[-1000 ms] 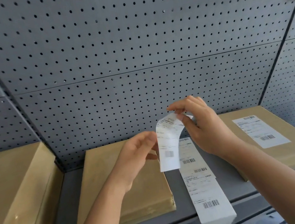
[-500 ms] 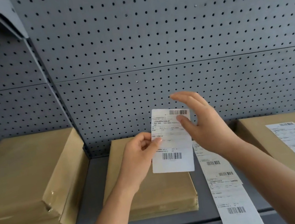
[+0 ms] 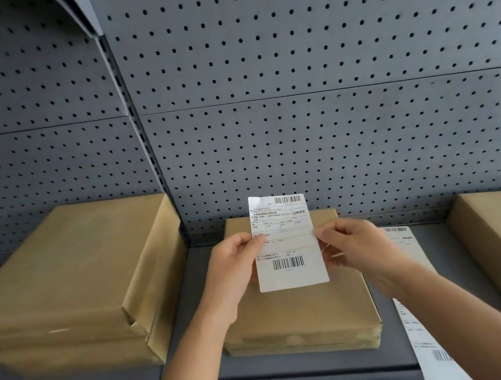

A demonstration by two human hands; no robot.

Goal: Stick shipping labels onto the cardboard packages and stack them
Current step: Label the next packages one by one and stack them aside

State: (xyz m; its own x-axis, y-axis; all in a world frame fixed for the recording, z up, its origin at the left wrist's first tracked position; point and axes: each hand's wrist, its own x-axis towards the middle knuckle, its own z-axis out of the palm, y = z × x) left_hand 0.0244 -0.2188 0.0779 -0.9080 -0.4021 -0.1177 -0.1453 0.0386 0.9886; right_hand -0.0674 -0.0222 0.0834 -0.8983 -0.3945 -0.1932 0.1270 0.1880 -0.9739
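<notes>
Shipping label [image 3: 287, 250] sits dead centre of the frame, pinched on both side edges. The left hand [image 3: 233, 275] has its thumb on the printed face with its fingers curled behind. The right hand [image 3: 359, 251] nips the opposite edge, though its fingers are mostly hidden behind the paper. Print faces the camera and the long axis runs bottom-to-top of the frame, small barcode at the upper end, big one lower down.

It hovers over the plain cardboard package [image 3: 303, 313] in the lower middle, not touching it as far as I can tell. That package's long side runs the same way, so I'd just lower the label flat, land one short edge first, then smooth toward the other so no bubbles get trapped. Keep fingertips off the glue side.

A strip of labels [image 3: 421, 327] hangs off the shelf [image 3: 307, 376] at lower right, with a labelled package [image 3: 500, 247] beside it. There's a two-high stack [image 3: 75, 279] at mid left and pegboard [image 3: 291, 83] behind.
</notes>
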